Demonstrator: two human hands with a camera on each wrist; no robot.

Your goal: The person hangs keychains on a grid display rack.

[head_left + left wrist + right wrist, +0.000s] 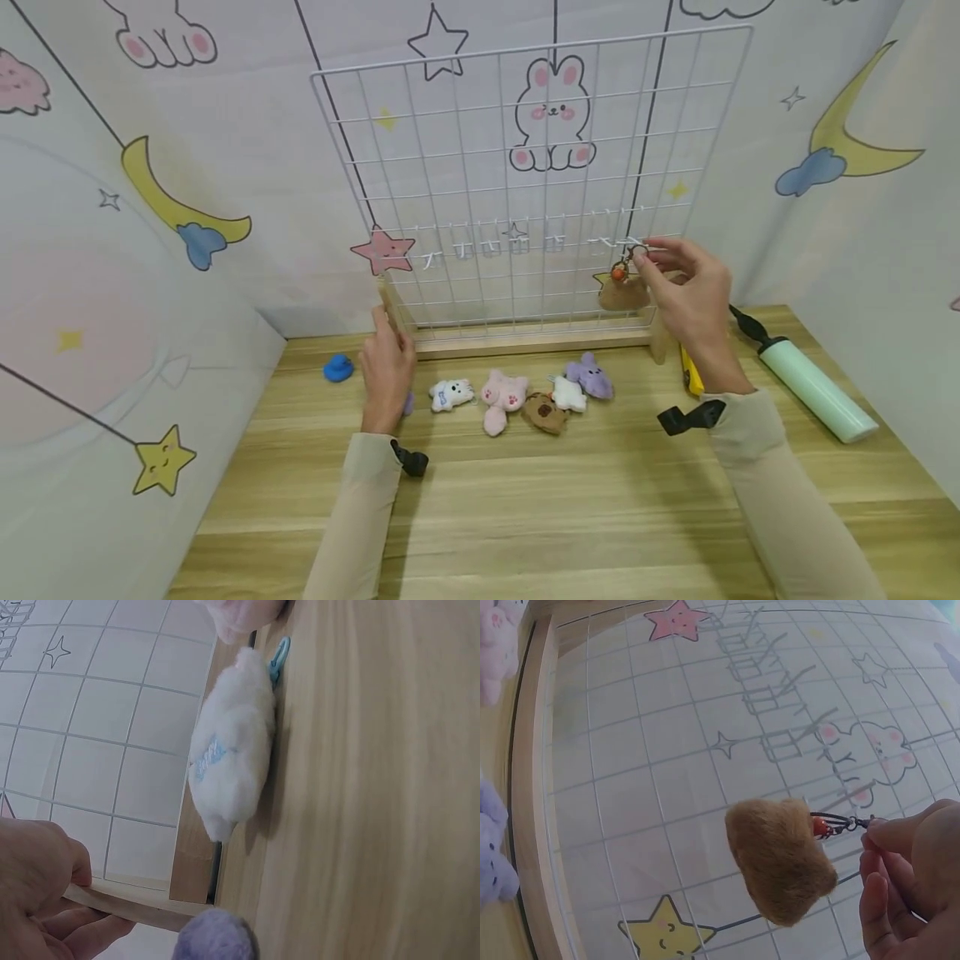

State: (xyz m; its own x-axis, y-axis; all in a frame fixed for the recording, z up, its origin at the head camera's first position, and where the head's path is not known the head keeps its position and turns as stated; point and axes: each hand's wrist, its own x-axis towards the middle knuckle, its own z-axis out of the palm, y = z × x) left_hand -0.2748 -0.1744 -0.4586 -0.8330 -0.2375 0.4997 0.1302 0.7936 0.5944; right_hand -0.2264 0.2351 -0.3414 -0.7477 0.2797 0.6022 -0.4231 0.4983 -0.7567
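Note:
My right hand (693,292) pinches the metal clasp of a brown plush keychain (776,859) between thumb and fingertips. The plush hangs by a dark cord with an orange bead (821,826), in front of the white wire grid (525,52). Its clasp is close to a white hook at the right end of a row of hooks (555,240); whether they touch I cannot tell. My left hand (386,367) grips the wooden side support (127,906) of the grid's stand, thumb and fingers on opposite faces.
Along the stand's base (525,340) lie several plush keychains: a white one (450,395), a pink one (504,392), a brown one (545,413), a small white one (568,394) and a purple one (592,379). A blue duck (338,367) sits left; a mint-green pump (817,389) and yellow object (691,371) lie right.

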